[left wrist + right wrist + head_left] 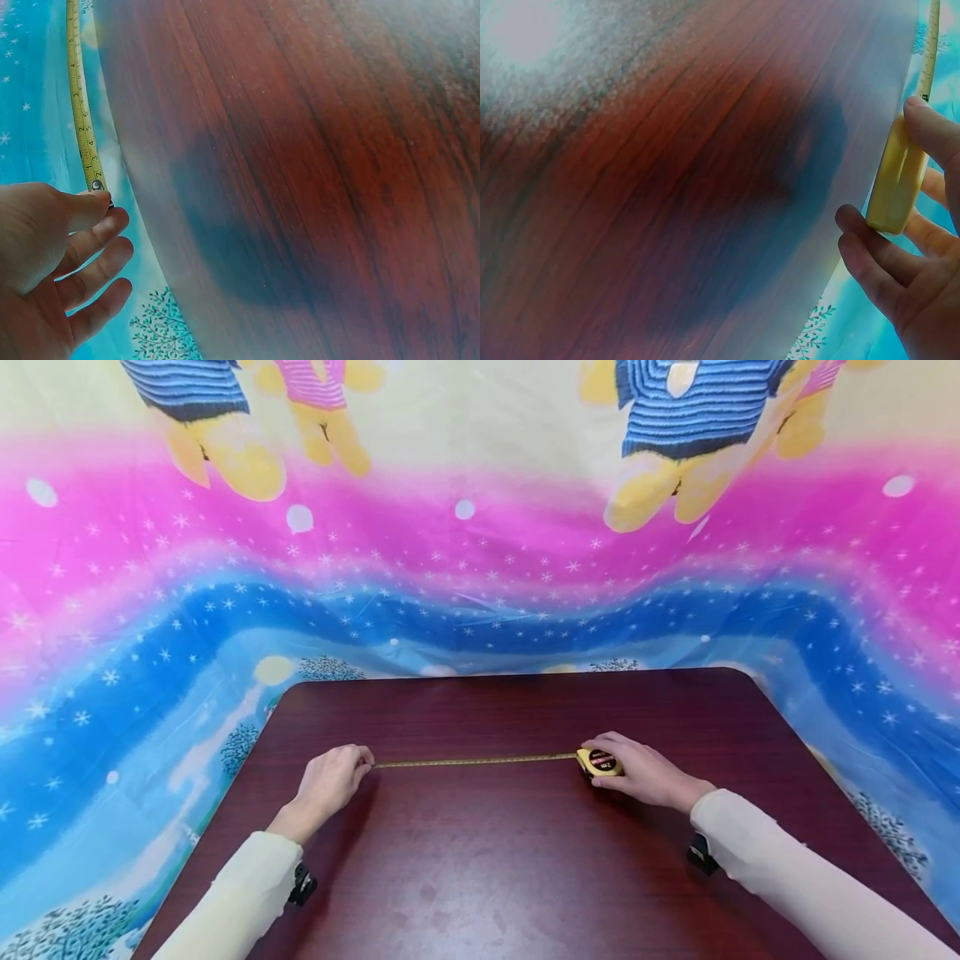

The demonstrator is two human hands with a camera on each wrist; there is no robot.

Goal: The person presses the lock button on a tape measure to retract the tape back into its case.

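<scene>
Between the two hands, a yellow tape blade (476, 761) runs almost straight across, drawn out of its case (600, 763) and covered in printed markings. Its free end is at the left hand (330, 781), which pinches it at the thumb tip, just beside the small metal end piece (97, 185); the other visible fingers of that hand curve loosely, spaced apart. At the opposite end, the right hand (645, 770) grips the yellow case by its edges between thumb and fingers, leaving uncovered a round black label with a reddish band and "2m" on it, upside down in the head view. The blade leaves the case on the side towards the left hand. Beneath both hands lies a dark reddish-brown table (480, 860) with streaked grain and rounded far corners, shadowed below each of them. Behind the hands come pale sleeves (240, 893), with a small black device (303, 885) at the left wrist and another at the right. Beyond the hands and the table's far edge hangs a printed cloth (465, 560) in blue, pink and cream, bearing snowflakes, trees and yellow figures in striped tops.
</scene>
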